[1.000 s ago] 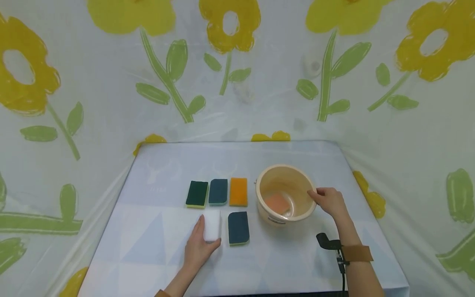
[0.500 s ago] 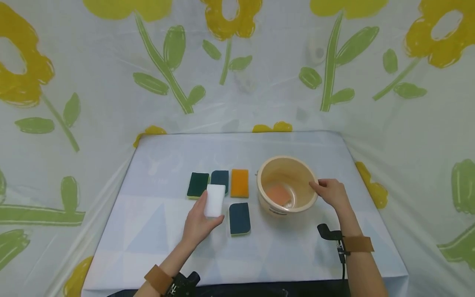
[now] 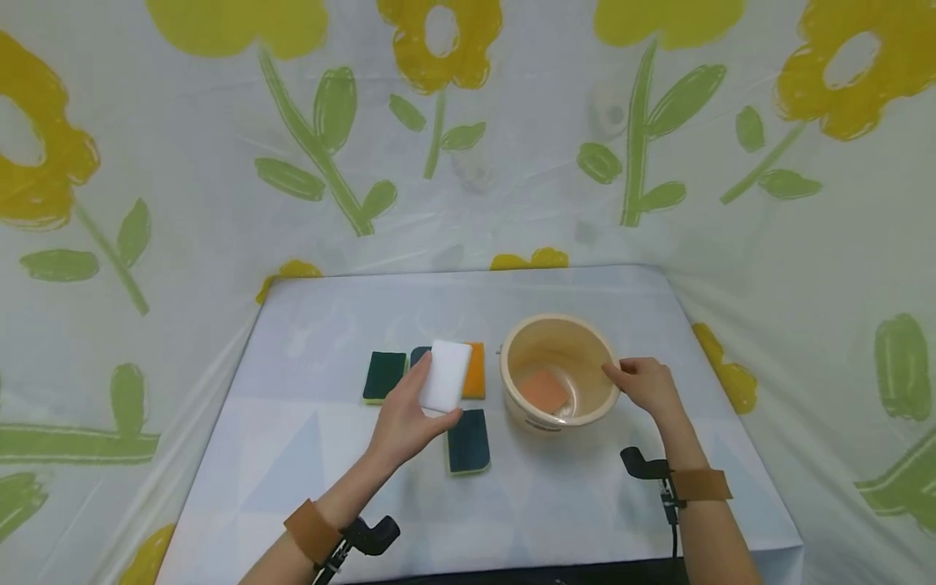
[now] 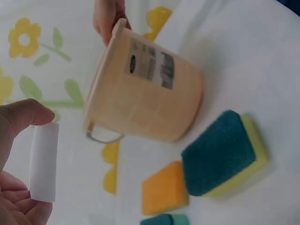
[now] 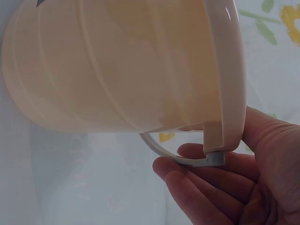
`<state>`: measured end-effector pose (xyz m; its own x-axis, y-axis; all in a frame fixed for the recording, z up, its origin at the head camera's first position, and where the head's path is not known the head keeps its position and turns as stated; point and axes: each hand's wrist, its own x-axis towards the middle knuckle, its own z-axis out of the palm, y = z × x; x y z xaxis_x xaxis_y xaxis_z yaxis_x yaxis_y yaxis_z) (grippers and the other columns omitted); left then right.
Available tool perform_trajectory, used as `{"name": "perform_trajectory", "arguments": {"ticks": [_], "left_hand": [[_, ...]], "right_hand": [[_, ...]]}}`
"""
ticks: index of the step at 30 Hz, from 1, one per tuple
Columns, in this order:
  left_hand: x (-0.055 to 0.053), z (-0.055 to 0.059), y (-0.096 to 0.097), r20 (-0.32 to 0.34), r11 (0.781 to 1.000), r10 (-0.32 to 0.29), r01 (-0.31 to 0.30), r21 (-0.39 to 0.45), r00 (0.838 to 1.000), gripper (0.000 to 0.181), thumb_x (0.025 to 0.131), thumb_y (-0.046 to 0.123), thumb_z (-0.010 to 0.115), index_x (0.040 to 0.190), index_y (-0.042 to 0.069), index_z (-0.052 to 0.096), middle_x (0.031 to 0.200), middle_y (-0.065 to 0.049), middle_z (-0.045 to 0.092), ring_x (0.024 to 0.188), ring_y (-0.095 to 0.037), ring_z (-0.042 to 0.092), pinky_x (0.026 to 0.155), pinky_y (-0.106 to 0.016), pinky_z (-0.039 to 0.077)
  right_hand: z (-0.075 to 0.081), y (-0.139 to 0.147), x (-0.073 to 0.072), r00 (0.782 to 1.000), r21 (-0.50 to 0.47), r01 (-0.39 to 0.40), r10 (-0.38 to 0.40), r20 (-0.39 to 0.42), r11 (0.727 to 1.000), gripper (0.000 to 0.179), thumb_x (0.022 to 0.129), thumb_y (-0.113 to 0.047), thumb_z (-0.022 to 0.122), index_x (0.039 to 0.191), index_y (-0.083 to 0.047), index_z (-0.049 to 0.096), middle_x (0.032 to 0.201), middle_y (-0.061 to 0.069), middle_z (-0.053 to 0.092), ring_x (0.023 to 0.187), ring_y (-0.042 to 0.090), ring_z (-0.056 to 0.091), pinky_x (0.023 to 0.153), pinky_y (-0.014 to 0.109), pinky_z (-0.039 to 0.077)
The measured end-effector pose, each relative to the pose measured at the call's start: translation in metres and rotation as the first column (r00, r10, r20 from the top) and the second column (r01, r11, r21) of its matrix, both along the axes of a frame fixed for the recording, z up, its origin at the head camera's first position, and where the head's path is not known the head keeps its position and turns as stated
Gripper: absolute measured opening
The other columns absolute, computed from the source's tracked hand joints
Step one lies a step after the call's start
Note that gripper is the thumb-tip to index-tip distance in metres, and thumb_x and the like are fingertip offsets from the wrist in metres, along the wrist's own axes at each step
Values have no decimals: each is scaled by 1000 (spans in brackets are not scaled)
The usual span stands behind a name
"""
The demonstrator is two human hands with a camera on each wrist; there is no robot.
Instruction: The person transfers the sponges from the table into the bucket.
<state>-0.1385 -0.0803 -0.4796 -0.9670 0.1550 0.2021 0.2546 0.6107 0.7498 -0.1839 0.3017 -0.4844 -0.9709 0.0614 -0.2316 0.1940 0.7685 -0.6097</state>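
Observation:
My left hand (image 3: pixel 405 421) pinches a white sponge block (image 3: pixel 446 375) between thumb and fingers, raised over the table. It overlaps a blue scouring sponge (image 3: pixel 419 355) and an orange sponge (image 3: pixel 476 375) in the head view, partly hiding both. My right hand (image 3: pixel 647 386) grips the rim of a cream bucket (image 3: pixel 556 345) at its right side, thumb over the rim and fingers around the handle joint (image 5: pixel 215 158). Inside the bucket lies a peach-orange sponge (image 3: pixel 543 392). A dark green scouring sponge (image 3: pixel 383 374) and a dark blue one (image 3: pixel 469 445) lie near my left hand.
A pale, patterned cloth covers the table (image 3: pixel 307 309). Behind and beside it hangs a white curtain (image 3: pixel 526 162) with yellow flowers. Each wrist carries a brown strap (image 3: pixel 700 485) with a small black camera (image 3: pixel 643 465). The thin bucket handle (image 4: pixel 105 139) hangs down outside the bucket.
My left hand has lifted the white sponge off the table and carried it up and rightward toward the bucket. My right hand stays at the bucket rim.

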Motion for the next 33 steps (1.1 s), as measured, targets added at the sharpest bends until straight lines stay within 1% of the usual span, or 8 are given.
{"name": "perform_trajectory", "arguments": {"ticks": [6, 11, 15, 19, 23, 27, 29, 33], "left_hand": [[-10, 15, 13, -8, 997, -72, 72, 22, 997, 91, 76, 28, 81, 150, 5, 35, 149, -11, 43, 111, -28, 56, 76, -41, 56], [-18, 28, 28, -21, 990, -134, 135, 38, 991, 91, 76, 29, 82, 151, 7, 36, 149, -9, 43, 115, -28, 55, 79, -40, 56], [-22, 35, 39, -24, 982, -183, 184, 43, 983, 90, 75, 28, 82, 150, 4, 37, 149, -10, 43, 117, -28, 54, 81, -40, 55], [-28, 38, 52, -14, 973, -231, 231, 7, 973, 90, 75, 30, 81, 149, 4, 37, 147, -11, 45, 112, -26, 55, 78, -37, 54], [-34, 38, 65, -15, 957, -289, 289, -7, 957, 89, 75, 30, 81, 148, 3, 38, 143, -10, 49, 103, -22, 57, 75, -33, 53], [-40, 37, 77, -12, 942, -336, 336, -30, 942, 88, 75, 30, 80, 148, 2, 38, 141, -10, 51, 103, -21, 57, 78, -33, 53], [-42, 36, 82, 8, 937, -346, 346, -48, 938, 89, 75, 31, 80, 148, 3, 38, 142, -9, 51, 104, -21, 57, 80, -33, 52], [-45, 33, 93, 71, 931, -355, 360, -65, 932, 90, 75, 34, 80, 149, 7, 37, 139, -7, 53, 103, -20, 55, 81, -32, 51]], "right_hand": [[-1, -3, 0, 1000, 2, -1, 1, -4, 1000, 53, 97, -40, 56, 122, 7, 63, 102, 19, 70, 98, 35, 61, 80, 53, 50], [-2, -2, -2, 1000, -4, -2, 2, -23, 1000, 50, 97, -38, 57, 120, 6, 64, 99, 17, 70, 97, 34, 62, 80, 52, 50], [-3, -2, -1, 999, -9, 0, 0, -32, 1000, 50, 97, -39, 57, 120, 5, 65, 98, 16, 71, 95, 33, 62, 79, 52, 51], [-4, 0, 2, 999, -2, -2, 2, -37, 1000, 52, 96, -41, 57, 119, 5, 66, 97, 15, 71, 94, 31, 62, 79, 50, 51], [-4, -1, 4, 999, -1, -7, 7, -46, 1000, 51, 96, -41, 58, 118, 4, 67, 94, 13, 71, 93, 30, 63, 77, 48, 51], [-4, -1, 4, 998, -4, -11, 11, -56, 1000, 48, 96, -39, 58, 115, 4, 68, 91, 12, 71, 91, 30, 62, 76, 47, 50], [-3, -2, 4, 998, -4, -10, 10, -61, 1000, 47, 96, -39, 58, 115, 4, 68, 91, 12, 71, 92, 30, 62, 76, 48, 50], [-4, -1, 4, 998, 1, -10, 10, -65, 1000, 47, 97, -38, 58, 116, 4, 68, 93, 13, 72, 93, 32, 63, 77, 49, 51]]}}
